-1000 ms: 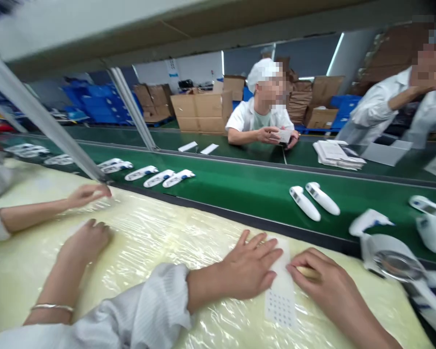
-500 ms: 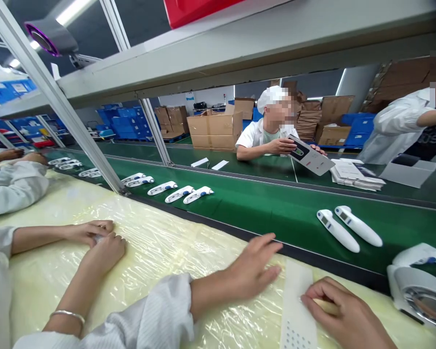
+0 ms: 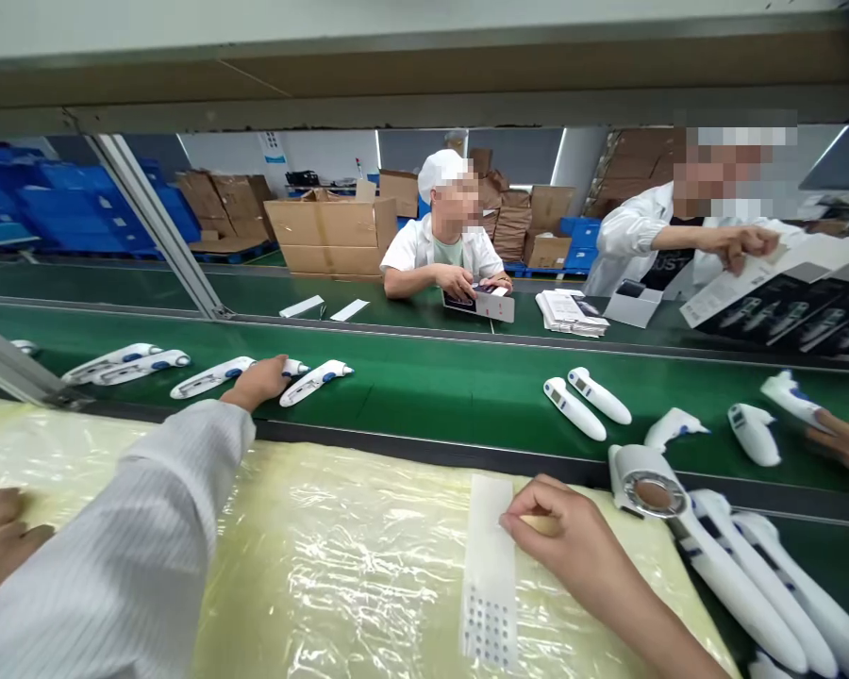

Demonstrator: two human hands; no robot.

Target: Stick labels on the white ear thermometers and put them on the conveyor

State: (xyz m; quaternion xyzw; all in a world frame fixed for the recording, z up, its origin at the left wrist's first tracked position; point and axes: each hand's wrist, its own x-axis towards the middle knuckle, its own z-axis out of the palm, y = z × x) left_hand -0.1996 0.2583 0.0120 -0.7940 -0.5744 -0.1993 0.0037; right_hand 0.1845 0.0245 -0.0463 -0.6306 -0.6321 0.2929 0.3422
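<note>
My left hand [image 3: 258, 382] reaches over the green belt with its fingers closed around a white handheld thermometer [image 3: 296, 367]; most of it is hidden, only the tip end shows. A similar thermometer [image 3: 317, 383] with a blue button lies just right of it, another [image 3: 212, 376] just left. Over the yellow plastic-covered table, my right hand [image 3: 558, 528] pinches a thin cream-coloured stick [image 3: 541, 524], partly hidden by the fingers. Those fingertips are at the edge of a white strip sheet [image 3: 487, 556] with rows of small grey dots at its near end.
On the belt [image 3: 424, 377] lie more thermometers, including a pair [image 3: 574, 408] at centre right. A white ring-shaped device [image 3: 651, 481] stands right of my right hand, near several thermometers [image 3: 757, 585]. Co-workers handle boxes opposite; other hands [image 3: 0, 538] show at left. A metal post [image 3: 159, 226] rises behind.
My left hand has moved from above the table out to the left, onto a thermometer on the belt. My right hand stays by the dotted sheet with the stick. The view has turned right.
</note>
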